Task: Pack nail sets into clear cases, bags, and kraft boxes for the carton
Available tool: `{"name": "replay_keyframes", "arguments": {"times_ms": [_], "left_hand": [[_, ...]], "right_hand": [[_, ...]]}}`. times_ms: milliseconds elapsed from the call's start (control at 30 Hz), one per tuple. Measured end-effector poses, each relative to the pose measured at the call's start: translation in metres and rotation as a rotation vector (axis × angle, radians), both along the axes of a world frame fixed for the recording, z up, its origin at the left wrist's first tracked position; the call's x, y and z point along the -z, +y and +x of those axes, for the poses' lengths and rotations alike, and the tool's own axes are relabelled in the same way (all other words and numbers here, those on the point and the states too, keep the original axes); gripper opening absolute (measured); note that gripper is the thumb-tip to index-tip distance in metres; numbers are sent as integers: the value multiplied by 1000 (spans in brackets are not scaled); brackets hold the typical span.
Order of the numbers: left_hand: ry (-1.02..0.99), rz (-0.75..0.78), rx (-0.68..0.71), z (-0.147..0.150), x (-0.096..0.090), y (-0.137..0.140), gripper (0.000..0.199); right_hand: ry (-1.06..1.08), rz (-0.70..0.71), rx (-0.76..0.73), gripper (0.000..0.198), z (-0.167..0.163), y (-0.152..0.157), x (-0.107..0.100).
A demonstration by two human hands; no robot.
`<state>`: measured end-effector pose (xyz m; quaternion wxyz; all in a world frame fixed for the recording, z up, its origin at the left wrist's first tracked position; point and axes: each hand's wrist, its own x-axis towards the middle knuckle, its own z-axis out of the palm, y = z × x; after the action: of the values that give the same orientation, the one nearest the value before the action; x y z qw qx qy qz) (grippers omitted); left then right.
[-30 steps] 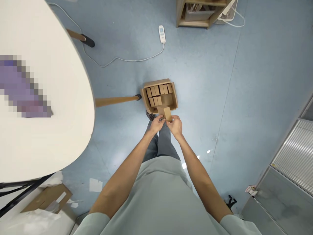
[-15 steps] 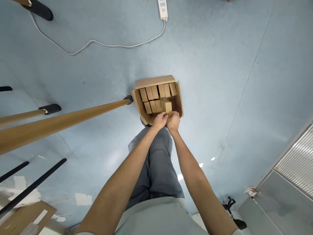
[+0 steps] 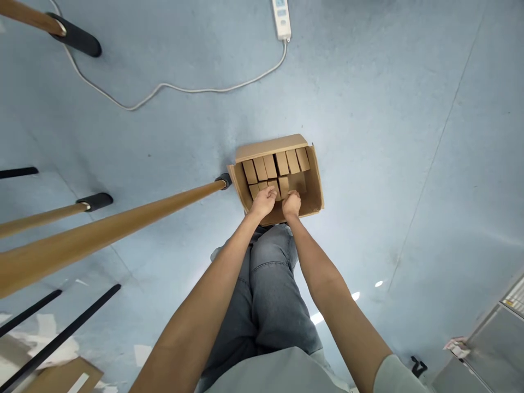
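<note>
An open cardboard carton stands on the floor at my feet. Inside it, several small cardboard boxes stand on end in a far row and a near row. At the right end of the near row is a small cardboard box, between my hands. My right hand is closed at its near edge, its fingertips partly hidden. My left hand hovers over the neighbouring boxes, fingers loosely bent and apart, with nothing visible in them.
Wooden legs with dark tips reach in from the left, one ending beside the carton. A white power strip and its cord lie on the floor beyond. Another cardboard box is at lower left; a grey cabinet stands at lower right.
The small box that both hands held above the near side of the carton is now lower, in the near row. My hands have moved apart. The whole view has shifted slightly.
</note>
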<state>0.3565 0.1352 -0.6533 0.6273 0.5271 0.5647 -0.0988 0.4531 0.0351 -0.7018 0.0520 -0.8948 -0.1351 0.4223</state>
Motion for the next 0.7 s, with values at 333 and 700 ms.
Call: {"name": "replay_keyframes", "arguments": {"times_ms": [333, 700], "left_hand": [[68, -49, -47, -11, -104, -15, 42], [-62, 52, -10, -18, -362, -71, 37]], "right_hand": [[170, 119, -2, 30, 29, -12, -91], [259, 464, 9, 24, 37, -82, -375]]}}
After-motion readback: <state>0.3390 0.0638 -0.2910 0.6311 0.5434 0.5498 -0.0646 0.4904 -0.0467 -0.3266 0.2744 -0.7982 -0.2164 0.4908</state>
